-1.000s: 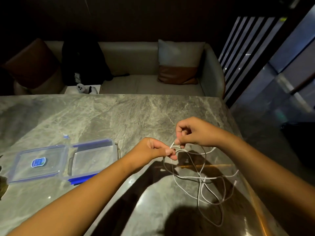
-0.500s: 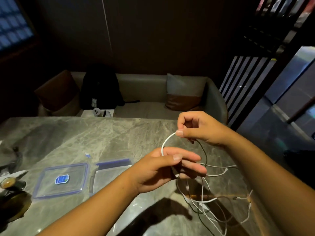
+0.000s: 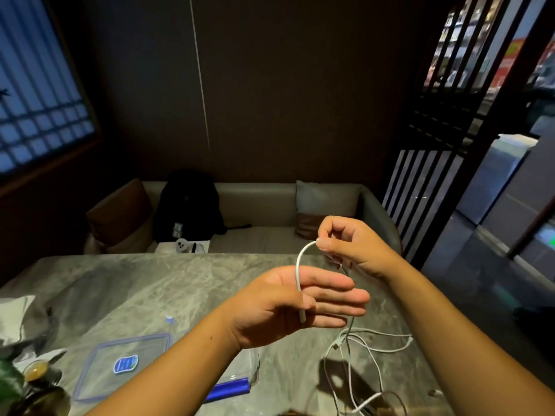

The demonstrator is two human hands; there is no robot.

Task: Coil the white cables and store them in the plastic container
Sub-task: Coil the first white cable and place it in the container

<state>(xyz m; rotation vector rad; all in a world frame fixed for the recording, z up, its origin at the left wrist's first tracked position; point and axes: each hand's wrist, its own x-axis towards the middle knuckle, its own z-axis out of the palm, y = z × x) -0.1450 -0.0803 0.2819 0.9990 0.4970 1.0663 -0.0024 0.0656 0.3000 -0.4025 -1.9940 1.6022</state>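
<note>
A white cable (image 3: 298, 267) arches between my two hands above the marble table (image 3: 126, 283). My left hand (image 3: 297, 301) has its fingers stretched flat, and its thumb pins the cable's plug end against them. My right hand (image 3: 348, 244) is raised higher and to the right, pinching the cable between thumb and forefinger. The rest of the white cables (image 3: 363, 355) trail down in a loose tangle on the table at the right. The clear plastic container (image 3: 240, 382) with blue clips lies at the lower left, mostly hidden by my left forearm, with its lid (image 3: 120, 364) beside it.
A small cup (image 3: 37, 370) and dark objects stand at the table's left corner, with a crumpled paper (image 3: 15, 313) behind them. Beyond the table is a beige sofa (image 3: 258, 214) with cushions, a black backpack (image 3: 187, 205) and a white box (image 3: 183, 246).
The view tilted upward. Both hands rose off the table with the cable. My left hand opened its fingers flat, and my right hand pulled the cable up and to the right into an arch.
</note>
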